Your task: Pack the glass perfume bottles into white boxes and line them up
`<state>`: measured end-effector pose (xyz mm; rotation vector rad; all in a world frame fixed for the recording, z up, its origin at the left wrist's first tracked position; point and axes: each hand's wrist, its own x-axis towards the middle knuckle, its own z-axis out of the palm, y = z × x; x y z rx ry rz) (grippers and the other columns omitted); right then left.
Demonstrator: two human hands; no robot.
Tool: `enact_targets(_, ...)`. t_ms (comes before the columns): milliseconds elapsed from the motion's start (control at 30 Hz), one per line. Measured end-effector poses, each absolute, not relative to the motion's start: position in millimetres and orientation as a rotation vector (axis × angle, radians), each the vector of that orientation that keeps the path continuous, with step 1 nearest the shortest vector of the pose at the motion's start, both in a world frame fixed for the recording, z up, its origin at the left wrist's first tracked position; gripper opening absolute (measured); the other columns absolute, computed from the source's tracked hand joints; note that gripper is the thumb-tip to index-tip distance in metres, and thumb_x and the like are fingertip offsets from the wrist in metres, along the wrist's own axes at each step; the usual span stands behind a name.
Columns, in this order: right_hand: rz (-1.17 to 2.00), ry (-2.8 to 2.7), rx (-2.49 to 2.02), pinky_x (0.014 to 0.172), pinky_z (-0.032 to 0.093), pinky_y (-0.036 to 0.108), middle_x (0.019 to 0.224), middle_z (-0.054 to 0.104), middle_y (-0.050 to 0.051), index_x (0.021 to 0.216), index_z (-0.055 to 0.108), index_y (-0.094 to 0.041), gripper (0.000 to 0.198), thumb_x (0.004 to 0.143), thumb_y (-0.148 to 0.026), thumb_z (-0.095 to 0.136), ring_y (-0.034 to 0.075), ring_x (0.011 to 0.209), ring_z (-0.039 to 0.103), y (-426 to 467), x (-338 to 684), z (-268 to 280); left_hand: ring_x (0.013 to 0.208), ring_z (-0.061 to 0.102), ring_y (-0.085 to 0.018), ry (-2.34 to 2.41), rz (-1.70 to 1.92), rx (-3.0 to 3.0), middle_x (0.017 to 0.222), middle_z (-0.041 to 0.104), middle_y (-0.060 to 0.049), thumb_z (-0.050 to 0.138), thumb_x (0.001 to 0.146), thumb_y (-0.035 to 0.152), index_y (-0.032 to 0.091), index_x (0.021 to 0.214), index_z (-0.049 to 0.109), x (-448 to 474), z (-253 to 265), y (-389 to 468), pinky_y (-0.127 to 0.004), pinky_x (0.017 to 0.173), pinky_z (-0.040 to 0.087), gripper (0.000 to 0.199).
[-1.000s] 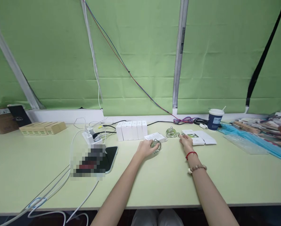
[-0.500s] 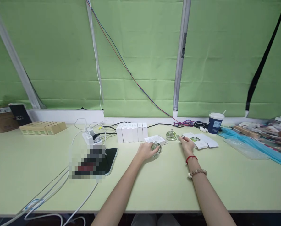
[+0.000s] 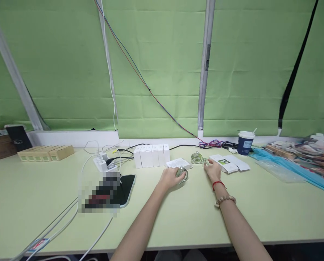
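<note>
My left hand [image 3: 170, 178] is closed around a round clear glass bottle [image 3: 184, 176], just above the table. My right hand [image 3: 213, 170], with a red cord and a beaded bracelet at the wrist, has its fingers curled low over the table. Something small and shiny shows at its fingertips, too small to make out. Right beside those fingertips is a small clear glass piece [image 3: 204, 160]. Between the hands, farther back, stands another round glass bottle [image 3: 196, 158] with a greenish look. A white printed flat box [image 3: 179, 163] lies behind my left hand.
Behind my right hand lies an opened white carton [image 3: 228, 166]. White boxes [image 3: 151, 156] stand in a row left of centre. Leftward are a phone [image 3: 128, 190], a power strip [image 3: 102, 164], cables and yellowish boxes [image 3: 46, 153]. A paper cup [image 3: 245, 143] and blue plastic [image 3: 287, 165] are rightward.
The view has shifted slightly. My left hand still grips the glass bottle. My right hand stays beside the small glass piece, its fingers a little lower and nearer to me.
</note>
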<state>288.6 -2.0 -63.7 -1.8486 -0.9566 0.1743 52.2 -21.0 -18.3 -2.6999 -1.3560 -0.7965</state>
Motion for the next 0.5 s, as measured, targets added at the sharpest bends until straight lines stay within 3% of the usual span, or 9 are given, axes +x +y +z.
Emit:
enact_targets(100, 0.171, -0.949, -1.966, 0.074, 0.045, 0.032, 0.101, 0.066, 0.012, 0.108, 0.064, -0.017, 0.043, 0.065, -0.02, 0.059, 0.026, 0.09, 0.061, -6, 291, -63, 0.06, 0.054, -0.014, -1.372, -0.77, -2.698, 0.067, 0.063, -0.004, 0.037, 0.082, 0.052, 0.019, 0.069, 0.059, 52, -17, -22, -0.026, 0.052, 0.025, 0.042)
enact_targets(267, 0.142, -0.998, -1.982, 0.074, 0.046, 0.033, 0.087, 0.068, 0.012, 0.092, 0.07, -0.016, 0.03, 0.067, -0.013, 0.053, 0.024, 0.083, 0.062, -5, 296, -68, 0.063, 0.056, -0.015, -1.401, -0.749, -2.693, 0.068, 0.064, -0.005, 0.036, 0.082, 0.053, 0.018, 0.069, 0.059, 53, -17, -23, -0.026, 0.053, 0.026, 0.044)
enact_targets(500, 0.128, -0.992, -1.913, 0.071, 0.047, 0.03, 0.081, 0.068, 0.008, 0.084, 0.071, -0.016, 0.022, 0.07, -0.017, 0.054, 0.021, 0.077, 0.062, -2, 302, -75, 0.068, 0.057, -0.017, -1.409, -0.768, -2.707, 0.073, 0.065, -0.006, 0.035, 0.081, 0.054, 0.018, 0.072, 0.06, 53, -19, -23, -0.026, 0.056, 0.029, 0.045)
